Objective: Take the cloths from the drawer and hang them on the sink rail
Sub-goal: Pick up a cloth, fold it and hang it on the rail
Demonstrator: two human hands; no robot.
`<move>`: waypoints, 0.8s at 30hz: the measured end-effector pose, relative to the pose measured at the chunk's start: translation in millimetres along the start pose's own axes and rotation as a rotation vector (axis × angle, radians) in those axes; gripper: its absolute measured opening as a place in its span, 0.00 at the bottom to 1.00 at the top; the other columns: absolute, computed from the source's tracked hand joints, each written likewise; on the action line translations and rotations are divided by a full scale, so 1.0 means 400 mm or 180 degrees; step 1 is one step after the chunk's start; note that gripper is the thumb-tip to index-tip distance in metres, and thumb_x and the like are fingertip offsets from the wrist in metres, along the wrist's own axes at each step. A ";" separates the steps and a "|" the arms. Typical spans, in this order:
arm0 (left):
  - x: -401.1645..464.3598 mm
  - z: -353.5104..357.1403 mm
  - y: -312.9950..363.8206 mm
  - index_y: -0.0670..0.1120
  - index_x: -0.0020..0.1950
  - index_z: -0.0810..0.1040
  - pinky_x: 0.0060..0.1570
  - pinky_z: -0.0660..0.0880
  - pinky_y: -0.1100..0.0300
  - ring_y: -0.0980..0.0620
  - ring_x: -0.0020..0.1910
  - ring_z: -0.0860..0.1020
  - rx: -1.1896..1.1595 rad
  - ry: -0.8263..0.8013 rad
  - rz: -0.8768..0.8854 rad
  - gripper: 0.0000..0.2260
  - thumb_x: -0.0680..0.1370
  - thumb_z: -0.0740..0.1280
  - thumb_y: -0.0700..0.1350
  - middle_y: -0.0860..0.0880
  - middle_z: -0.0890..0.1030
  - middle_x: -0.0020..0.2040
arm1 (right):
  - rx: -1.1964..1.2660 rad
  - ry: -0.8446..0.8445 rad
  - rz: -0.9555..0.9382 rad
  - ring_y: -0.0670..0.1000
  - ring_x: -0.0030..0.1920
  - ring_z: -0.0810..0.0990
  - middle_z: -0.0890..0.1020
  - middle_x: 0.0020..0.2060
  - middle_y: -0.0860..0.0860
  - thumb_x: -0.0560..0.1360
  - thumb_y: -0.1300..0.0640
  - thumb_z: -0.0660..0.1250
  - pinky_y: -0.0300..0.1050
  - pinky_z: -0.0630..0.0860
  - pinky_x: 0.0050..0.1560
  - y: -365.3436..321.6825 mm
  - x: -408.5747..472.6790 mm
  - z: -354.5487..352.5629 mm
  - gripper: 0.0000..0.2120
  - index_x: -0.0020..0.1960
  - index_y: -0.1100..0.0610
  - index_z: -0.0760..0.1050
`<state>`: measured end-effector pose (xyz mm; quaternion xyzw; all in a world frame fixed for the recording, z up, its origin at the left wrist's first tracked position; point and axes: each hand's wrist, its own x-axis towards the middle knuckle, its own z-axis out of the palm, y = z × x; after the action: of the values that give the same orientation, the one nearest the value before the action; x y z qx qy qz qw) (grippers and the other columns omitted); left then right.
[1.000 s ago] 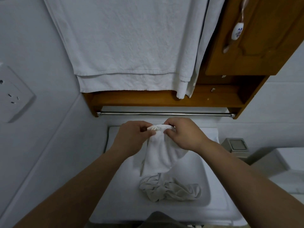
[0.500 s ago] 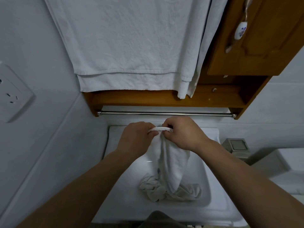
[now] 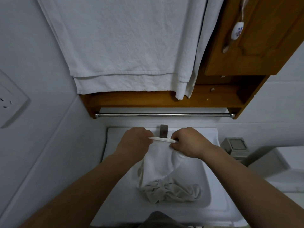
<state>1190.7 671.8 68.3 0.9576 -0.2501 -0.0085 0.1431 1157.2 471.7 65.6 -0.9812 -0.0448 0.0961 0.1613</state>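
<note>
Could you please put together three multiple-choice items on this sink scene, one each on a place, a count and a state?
1. Where does the crumpled cloth lie?
A. in the sink basin
B. on the metal rail
C. on the wooden shelf

2. How many hands grip the white cloth?
A. none
B. one
C. two

3. What state is the rail in?
A. bare
B. draped with one cloth
C. draped with two cloths

Answers: 1 A, it sits bunched in the basin below the hands. 2 C, left hand and right hand pinch its top edge. 3 A, nothing hangs on it.
</note>
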 end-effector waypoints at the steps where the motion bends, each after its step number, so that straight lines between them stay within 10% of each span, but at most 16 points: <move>1: 0.002 0.001 -0.002 0.50 0.53 0.83 0.43 0.65 0.62 0.54 0.42 0.74 -0.0048 0.0018 -0.0049 0.09 0.80 0.64 0.48 0.50 0.82 0.45 | -0.0027 0.0060 0.0017 0.51 0.39 0.76 0.83 0.39 0.50 0.75 0.52 0.67 0.43 0.68 0.38 0.006 0.000 0.000 0.05 0.42 0.48 0.80; 16: 0.019 -0.005 -0.022 0.47 0.50 0.75 0.39 0.68 0.60 0.52 0.39 0.75 -0.0018 -0.0052 -0.0149 0.06 0.81 0.63 0.49 0.51 0.77 0.39 | 0.0452 0.0319 0.0094 0.48 0.46 0.75 0.77 0.46 0.47 0.77 0.49 0.69 0.41 0.68 0.45 0.032 -0.010 -0.015 0.06 0.52 0.50 0.80; 24: 0.046 -0.052 -0.034 0.47 0.62 0.77 0.49 0.70 0.57 0.48 0.54 0.75 0.0502 -0.0340 0.0359 0.12 0.83 0.58 0.47 0.46 0.80 0.55 | 0.0672 0.0069 0.0129 0.46 0.46 0.78 0.82 0.47 0.45 0.78 0.56 0.68 0.39 0.72 0.44 0.031 0.003 -0.067 0.10 0.58 0.48 0.82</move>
<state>1215.3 679.9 85.3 0.9485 -0.3107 -0.0317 0.0539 1164.5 451.9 86.3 -0.9604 -0.0129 0.0930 0.2622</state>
